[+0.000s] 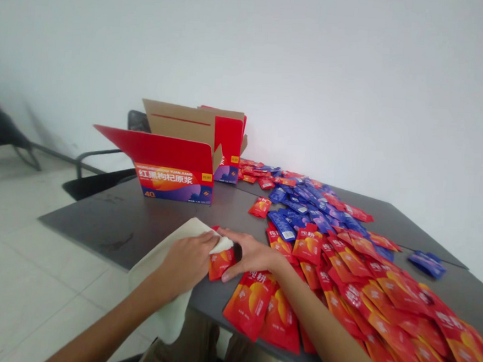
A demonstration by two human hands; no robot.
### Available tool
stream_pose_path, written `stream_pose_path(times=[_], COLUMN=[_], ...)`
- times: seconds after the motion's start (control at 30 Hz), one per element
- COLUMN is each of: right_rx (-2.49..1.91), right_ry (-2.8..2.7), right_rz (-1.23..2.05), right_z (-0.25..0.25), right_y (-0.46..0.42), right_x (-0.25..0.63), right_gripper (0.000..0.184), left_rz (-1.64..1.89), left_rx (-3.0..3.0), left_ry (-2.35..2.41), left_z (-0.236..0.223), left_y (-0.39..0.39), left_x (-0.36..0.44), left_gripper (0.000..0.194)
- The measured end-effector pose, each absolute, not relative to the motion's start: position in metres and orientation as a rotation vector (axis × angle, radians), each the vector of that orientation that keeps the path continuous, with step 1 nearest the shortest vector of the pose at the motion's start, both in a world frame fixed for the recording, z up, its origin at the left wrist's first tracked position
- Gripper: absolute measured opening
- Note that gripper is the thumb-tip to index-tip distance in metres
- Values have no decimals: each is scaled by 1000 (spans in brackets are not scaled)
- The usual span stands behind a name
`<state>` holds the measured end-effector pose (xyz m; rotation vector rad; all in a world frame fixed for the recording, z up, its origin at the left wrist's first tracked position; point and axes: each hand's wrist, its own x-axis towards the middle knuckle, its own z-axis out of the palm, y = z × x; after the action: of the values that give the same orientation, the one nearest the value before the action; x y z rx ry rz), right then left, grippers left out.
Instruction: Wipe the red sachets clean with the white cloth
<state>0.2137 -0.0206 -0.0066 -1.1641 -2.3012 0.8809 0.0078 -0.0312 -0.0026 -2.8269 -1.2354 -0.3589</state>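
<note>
**Figure.** Left hand (186, 262) clamped on a cream cloth (166, 313) that is folded over a red sachet (220, 263) near the desk (98, 220) edge; right hand (253, 253) open, fingertips touching the sachet. Risks: the overhanging cloth's weight may drag the sachet off the edge; the right forearm (318, 319) may sweep loose sachets (398, 308) floorward.
</note>
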Motion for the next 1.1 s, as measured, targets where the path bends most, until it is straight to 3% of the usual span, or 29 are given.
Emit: stream_pose_path(times=[0.17,0.37,0.57,0.77,0.97,1.1], right_rx=[-1171,-1134,-1125,-1206,-1172,-1179], right_ry=[-2306,-2272,-2311,-2291,-2312,-2299], right_rz=[885,910,908,917,892,910], right_z=[-9,-8,-9,-7,-11,-8], right_y=[-19,-20,-19,-21,-18,-20], right_x=[214,214,214,213,215,214], right_gripper=[115,111,115,112,114,112], left_rz=[-399,-361,-423,-392,-429,-406], left_rx=[-2946,-2837,-2957,-2851,-2960,-2867], left_ry=[-992,-1263,-931,-1240,-965,-1173], left_z=[-7,-1,-8,0,-8,-5], left_y=[-52,-25,-47,-25,-46,-31], left_x=[11,4,11,6,9,5], left_gripper=[52,46,50,43,50,45])
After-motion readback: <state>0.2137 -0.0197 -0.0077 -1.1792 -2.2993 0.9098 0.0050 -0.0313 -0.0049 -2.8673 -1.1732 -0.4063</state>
